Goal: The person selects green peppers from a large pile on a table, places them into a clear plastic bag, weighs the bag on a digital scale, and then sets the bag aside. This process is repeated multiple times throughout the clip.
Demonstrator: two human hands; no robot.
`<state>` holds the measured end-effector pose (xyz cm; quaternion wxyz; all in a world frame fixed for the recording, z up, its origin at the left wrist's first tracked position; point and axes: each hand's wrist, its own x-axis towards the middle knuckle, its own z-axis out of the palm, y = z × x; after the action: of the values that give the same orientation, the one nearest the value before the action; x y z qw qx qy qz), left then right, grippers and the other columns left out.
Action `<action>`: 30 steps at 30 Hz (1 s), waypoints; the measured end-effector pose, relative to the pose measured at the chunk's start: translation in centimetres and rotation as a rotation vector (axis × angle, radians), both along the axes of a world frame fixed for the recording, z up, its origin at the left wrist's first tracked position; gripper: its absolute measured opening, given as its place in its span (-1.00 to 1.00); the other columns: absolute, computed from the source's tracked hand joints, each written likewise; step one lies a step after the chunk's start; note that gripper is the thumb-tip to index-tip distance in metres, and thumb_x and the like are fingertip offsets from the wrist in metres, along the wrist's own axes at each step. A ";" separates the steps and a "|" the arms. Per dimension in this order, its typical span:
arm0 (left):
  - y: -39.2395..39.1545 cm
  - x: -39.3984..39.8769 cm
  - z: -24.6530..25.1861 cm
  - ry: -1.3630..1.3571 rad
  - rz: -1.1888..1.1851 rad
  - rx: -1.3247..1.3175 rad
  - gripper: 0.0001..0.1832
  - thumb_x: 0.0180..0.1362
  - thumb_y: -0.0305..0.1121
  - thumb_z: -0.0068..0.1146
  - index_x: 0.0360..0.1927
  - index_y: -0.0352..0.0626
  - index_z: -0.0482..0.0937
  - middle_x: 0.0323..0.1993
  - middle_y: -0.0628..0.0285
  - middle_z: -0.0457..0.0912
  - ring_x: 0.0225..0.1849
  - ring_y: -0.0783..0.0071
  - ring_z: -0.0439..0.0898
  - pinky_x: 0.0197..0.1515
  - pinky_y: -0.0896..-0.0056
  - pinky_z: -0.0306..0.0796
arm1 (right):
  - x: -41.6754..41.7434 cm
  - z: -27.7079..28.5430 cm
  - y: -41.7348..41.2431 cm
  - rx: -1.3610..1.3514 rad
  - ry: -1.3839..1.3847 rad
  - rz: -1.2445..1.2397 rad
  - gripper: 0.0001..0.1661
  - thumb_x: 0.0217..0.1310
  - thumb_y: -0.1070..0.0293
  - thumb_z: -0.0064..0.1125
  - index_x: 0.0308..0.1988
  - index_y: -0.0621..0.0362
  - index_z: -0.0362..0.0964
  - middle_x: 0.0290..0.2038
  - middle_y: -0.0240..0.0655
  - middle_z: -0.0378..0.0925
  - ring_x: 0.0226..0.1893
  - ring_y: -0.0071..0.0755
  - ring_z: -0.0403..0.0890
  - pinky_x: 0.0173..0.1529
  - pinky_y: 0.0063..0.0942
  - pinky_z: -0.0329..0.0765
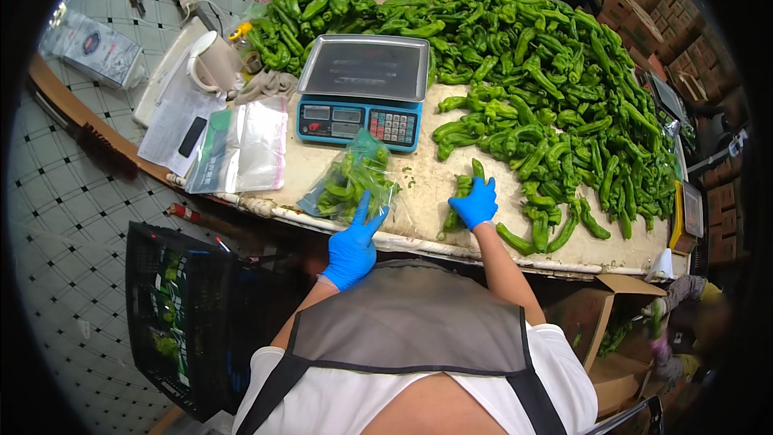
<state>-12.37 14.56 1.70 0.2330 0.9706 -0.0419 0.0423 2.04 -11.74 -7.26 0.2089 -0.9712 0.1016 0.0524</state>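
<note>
My left hand [353, 248], in a blue glove, has two fingers stretched over the near edge of a clear plastic bag [350, 184] of green peppers; whether it grips the film is hard to tell. My gloved right hand [476, 202] rests on a few green peppers [450, 220] on the table, its fingers partly curled over them. Behind the bag stands a blue digital scale [359, 118] with a bare metal pan [365, 66]. A large heap of green peppers [543, 72] spreads behind and right of my right hand.
Flat plastic bags [256, 145], a black phone [192, 136], papers and a white pitcher [211, 63] lie or stand at left. A black crate [175, 314] holding bagged peppers is below the table's left edge. Cardboard boxes [610, 320] stand lower right, near another person's gloved hands [661, 308].
</note>
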 end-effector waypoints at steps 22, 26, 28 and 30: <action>0.8 -0.2 -0.1 -0.006 0.194 -0.376 -0.08 -0.11 -0.66 -0.02 0.44 0.13 0.15 0.37 0.12 0.31 -0.11 -0.17 0.58 -0.19 0.09 0.51 | -4.6 3.5 8.0 2.003 1.443 0.363 -0.22 -0.34 0.44 0.08 0.08 0.27 0.35 0.06 -0.03 0.50 0.01 -0.10 0.56 0.12 -0.35 0.50; 1.3 0.1 0.4 -0.113 0.191 -0.292 -0.07 -0.10 -0.65 0.03 0.44 0.13 0.16 0.42 0.15 0.24 -0.17 -0.10 0.62 -0.27 0.13 0.51 | -3.6 2.0 7.8 1.834 1.188 0.182 -0.27 -0.19 0.48 0.04 0.14 0.26 0.35 0.04 -0.10 0.52 0.01 -0.09 0.56 0.15 -0.19 0.50; 1.2 -0.1 0.3 -0.076 0.146 -0.220 -0.06 -0.11 -0.63 0.06 0.45 0.12 0.15 0.45 0.18 0.19 -0.24 -0.04 0.64 -0.33 0.16 0.51 | -2.4 2.4 6.8 1.686 1.006 0.168 -0.38 -0.13 0.46 0.05 0.06 0.21 0.40 -0.09 -0.13 0.54 -0.08 -0.14 0.59 0.03 -0.27 0.57; 0.8 0.0 0.1 -0.089 0.033 -0.116 -0.02 -0.11 -0.60 0.10 0.48 0.09 0.09 0.49 0.20 0.11 -0.37 0.04 0.65 -0.42 0.19 0.49 | -1.7 2.9 5.0 1.605 0.722 0.267 -0.46 -0.10 0.51 0.05 0.01 0.19 0.42 -0.26 -0.26 0.51 -0.26 -0.34 0.57 -0.20 -0.46 0.58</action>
<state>-12.41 15.32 1.81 0.2863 0.9532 -0.0337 0.0915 0.37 -6.69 -4.39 0.7737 -0.4605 -0.0202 0.4347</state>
